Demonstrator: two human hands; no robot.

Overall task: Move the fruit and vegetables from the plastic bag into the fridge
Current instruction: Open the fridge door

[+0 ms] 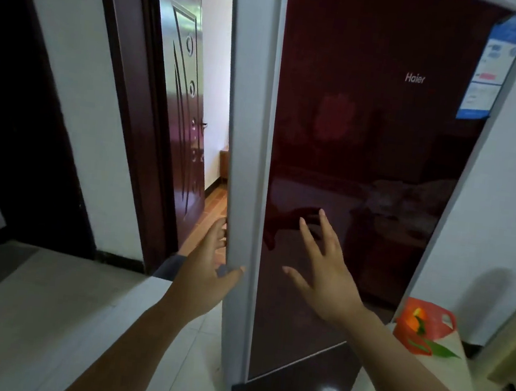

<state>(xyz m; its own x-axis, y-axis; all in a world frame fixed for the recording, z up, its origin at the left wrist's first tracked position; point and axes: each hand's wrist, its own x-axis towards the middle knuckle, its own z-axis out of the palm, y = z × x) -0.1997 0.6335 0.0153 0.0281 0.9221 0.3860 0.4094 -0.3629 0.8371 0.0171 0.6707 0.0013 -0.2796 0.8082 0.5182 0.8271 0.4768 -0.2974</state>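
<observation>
**Home, lived-in room**

Tall dark-red glass-front fridge point(368, 143) with a shop energy label point(493, 67) stands on pale floor tiles point(43, 315). Carved dark wooden door point(180, 106) open at far left. White walls point(80, 78). Orange plastic bag point(422, 323) of produce near right.

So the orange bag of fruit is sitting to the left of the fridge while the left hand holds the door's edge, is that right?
No: the head view shows the orange bag to the right of the fridge, not the left. The left hand does hold the door's edge.
</observation>
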